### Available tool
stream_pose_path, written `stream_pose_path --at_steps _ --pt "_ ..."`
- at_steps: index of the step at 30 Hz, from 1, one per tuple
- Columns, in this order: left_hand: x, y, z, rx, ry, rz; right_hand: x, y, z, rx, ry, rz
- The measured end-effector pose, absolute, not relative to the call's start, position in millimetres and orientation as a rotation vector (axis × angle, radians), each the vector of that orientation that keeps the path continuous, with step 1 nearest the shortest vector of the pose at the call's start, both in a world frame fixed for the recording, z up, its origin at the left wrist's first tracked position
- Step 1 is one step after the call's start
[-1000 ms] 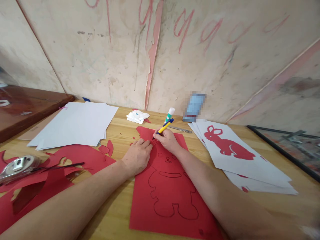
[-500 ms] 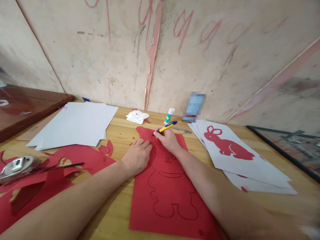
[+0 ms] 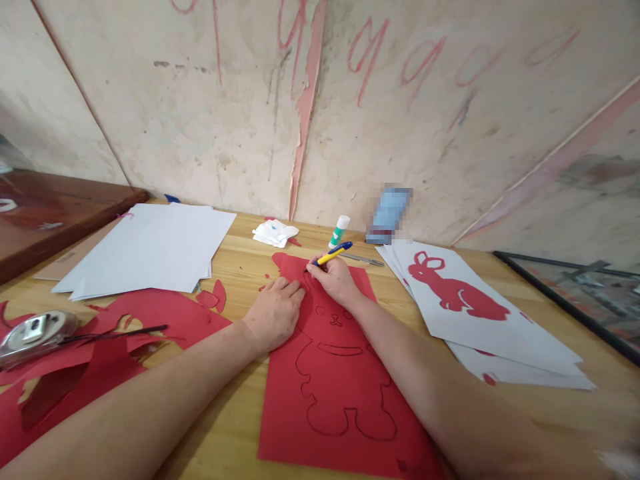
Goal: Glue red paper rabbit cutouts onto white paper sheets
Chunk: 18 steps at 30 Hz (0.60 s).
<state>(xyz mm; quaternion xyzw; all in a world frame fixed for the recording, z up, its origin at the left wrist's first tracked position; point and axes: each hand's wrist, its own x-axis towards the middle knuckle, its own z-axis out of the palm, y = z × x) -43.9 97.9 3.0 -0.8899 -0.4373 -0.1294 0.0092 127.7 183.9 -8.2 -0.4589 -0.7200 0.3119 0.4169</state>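
Note:
A red paper sheet with a drawn animal outline lies on the wooden table in front of me. My right hand is closed on a yellow and blue pen, with the tip down at the sheet's far end. Pressing flat on the sheet's left edge, my left hand has its fingers stretched out beside the pen hand.
White sheets lie at the far left. Red paper scraps and a tape roll lie near left. A glue stick, a crumpled tissue and white sheets with a red rabbit cutout lie beyond and right. A glass frame lies far right.
The pen in my right hand has tilted lower and shifted slightly toward the sheet's far edge. My left hand has stayed where it was.

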Motion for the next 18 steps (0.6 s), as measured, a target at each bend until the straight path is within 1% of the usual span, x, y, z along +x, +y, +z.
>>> stream_pose_path --at_steps 18 --pt "-43.6 97.7 3.7 -2.78 -1.366 -0.398 127.3 182.7 -5.8 -1.164 -1.829 0.759"
